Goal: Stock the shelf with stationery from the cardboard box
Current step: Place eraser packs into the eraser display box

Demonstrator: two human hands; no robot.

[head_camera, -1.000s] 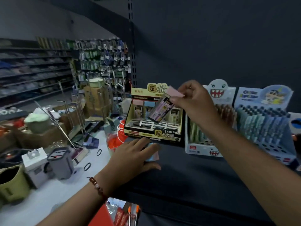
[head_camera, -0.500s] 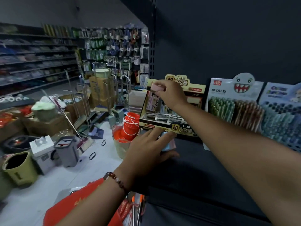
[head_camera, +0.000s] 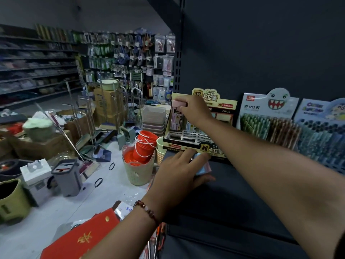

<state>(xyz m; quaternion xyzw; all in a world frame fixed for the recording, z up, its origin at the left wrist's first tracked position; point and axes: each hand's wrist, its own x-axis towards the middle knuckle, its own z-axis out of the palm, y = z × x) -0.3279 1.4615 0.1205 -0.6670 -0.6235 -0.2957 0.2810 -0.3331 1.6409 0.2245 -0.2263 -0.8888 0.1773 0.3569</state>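
Note:
A yellow and black display box [head_camera: 216,107] of pencil-lead cases stands on the dark shelf [head_camera: 233,199] against the back panel. My right hand [head_camera: 194,109] pinches a pink-capped lead case [head_camera: 176,116] by its top, upright at the box's left rear slot. My left hand [head_camera: 179,176] rests on the shelf in front of the box, its fingers over a small stack of pale blue and pink cases [head_camera: 202,167]. The cardboard box is not in view.
Two pen displays stand to the right: a monster-face one [head_camera: 268,116] and a cartoon one [head_camera: 321,128]. Below left, a basket with orange buckets [head_camera: 140,157], small bins [head_camera: 67,176], mops and cartons crowd the floor. Red packets [head_camera: 82,240] lie near the shelf's edge.
My right hand has carried the pink-capped case from above the middle of the display box to its left rear corner and turned it upright. My left hand has stayed on the stack.

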